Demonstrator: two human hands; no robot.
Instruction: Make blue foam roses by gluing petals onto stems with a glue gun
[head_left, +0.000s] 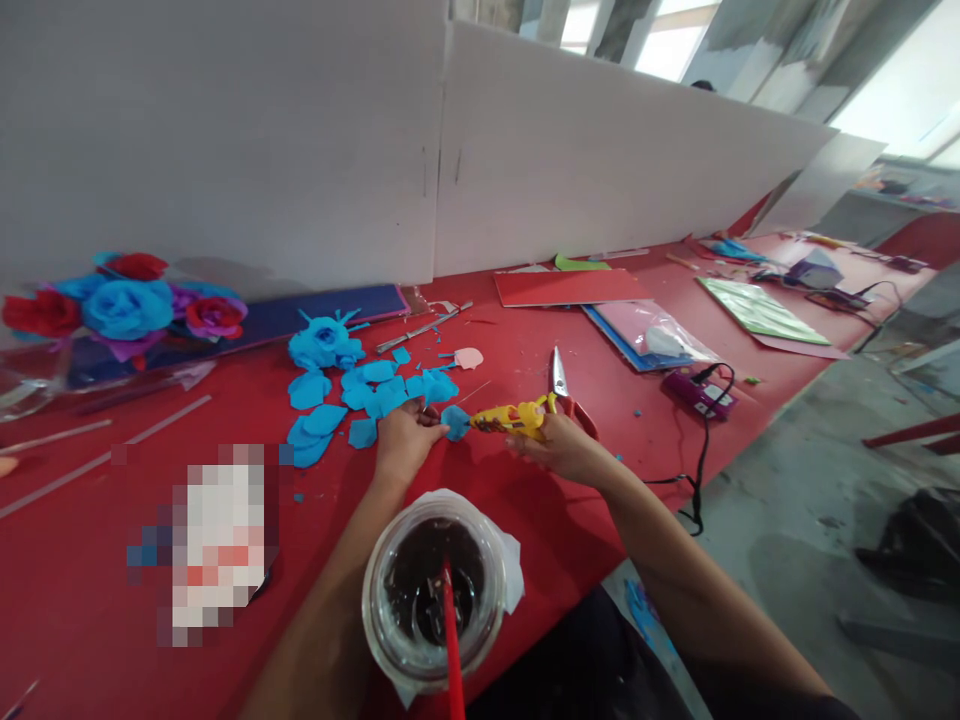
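Observation:
My left hand (pixel 409 437) pinches a small blue petal (pixel 454 423), apparently crepe paper, just above the red table. My right hand (pixel 564 447) is wrapped round a yellow hot glue gun (pixel 504 418), its nozzle pointing left and at or close to the petal. I cannot tell whether they touch. Loose blue petals (pixel 318 424) lie in a group around and left of my left hand. Behind them sits a blue paper flower (pixel 322 343). Scissors (pixel 558 372) with red and yellow handles lie just beyond my right hand, partly hidden by it.
A plastic cup (pixel 373 600) of dark drink with a red straw (pixel 452 640) stands between my forearms. Finished paper flowers (pixel 124 308) are at the left. A purple power strip (pixel 701 395) with black cords lies right. White panels (pixel 600 150) wall off the table's back.

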